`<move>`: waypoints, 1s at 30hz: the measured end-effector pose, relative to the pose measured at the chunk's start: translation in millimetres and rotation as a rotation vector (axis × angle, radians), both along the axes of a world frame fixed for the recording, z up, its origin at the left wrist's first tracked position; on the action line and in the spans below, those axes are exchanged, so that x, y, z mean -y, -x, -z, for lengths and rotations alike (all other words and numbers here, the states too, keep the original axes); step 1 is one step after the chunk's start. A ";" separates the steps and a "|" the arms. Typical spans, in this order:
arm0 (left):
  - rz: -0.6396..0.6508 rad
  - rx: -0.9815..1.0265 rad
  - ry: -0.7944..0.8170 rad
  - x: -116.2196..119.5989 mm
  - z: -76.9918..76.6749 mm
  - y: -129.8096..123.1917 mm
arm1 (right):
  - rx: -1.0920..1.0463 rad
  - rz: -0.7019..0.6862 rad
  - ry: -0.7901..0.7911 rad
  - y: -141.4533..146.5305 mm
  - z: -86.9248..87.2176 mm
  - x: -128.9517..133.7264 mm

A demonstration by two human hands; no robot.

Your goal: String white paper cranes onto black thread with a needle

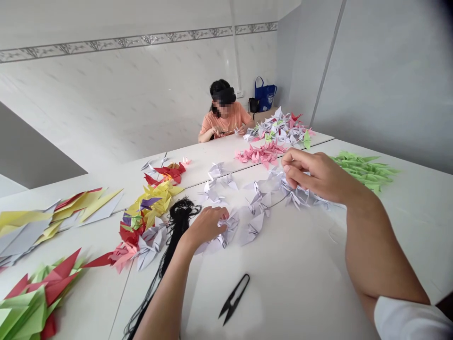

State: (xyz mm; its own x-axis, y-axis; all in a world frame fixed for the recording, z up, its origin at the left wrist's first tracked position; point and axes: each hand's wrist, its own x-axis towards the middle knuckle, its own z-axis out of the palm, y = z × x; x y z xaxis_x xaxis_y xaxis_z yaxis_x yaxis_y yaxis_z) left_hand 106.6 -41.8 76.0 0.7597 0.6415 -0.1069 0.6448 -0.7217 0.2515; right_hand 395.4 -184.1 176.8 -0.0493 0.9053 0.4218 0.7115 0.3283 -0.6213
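Observation:
White folded paper cranes lie loosely across the middle of the white table. My left hand is over the near-left cranes, its fingers curled at a white crane; whether it grips it is unclear. Raised above the right end of the white cranes is my right hand, with thumb and fingertips pressed together; anything between them is too small to make out. A dark thread runs among the cranes below it. Black thread lies in a long bundle left of my left hand. Black thread snips rest near the front.
Yellow cranes, with red and pink ones, form a pile at left. Flat folded papers lie farther left. Pink cranes and green cranes lie beyond. Across the table, a person handles paper beside a mixed pile.

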 end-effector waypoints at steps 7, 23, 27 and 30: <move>-0.004 0.087 0.024 -9.3 1.0 6.7 | -0.044 0.195 -0.190 -6.7 -2.0 6.0; -0.156 0.365 -0.019 -13.6 -10.5 11.7 | 0.011 -0.035 -0.039 7.2 2.6 0.9; -0.267 0.519 -0.076 -9.5 -20.1 11.9 | 0.020 -0.074 0.002 10.6 7.1 -3.5; -0.309 0.653 -0.043 -3.4 -27.7 11.4 | 0.024 -0.092 0.042 16.5 12.5 -9.8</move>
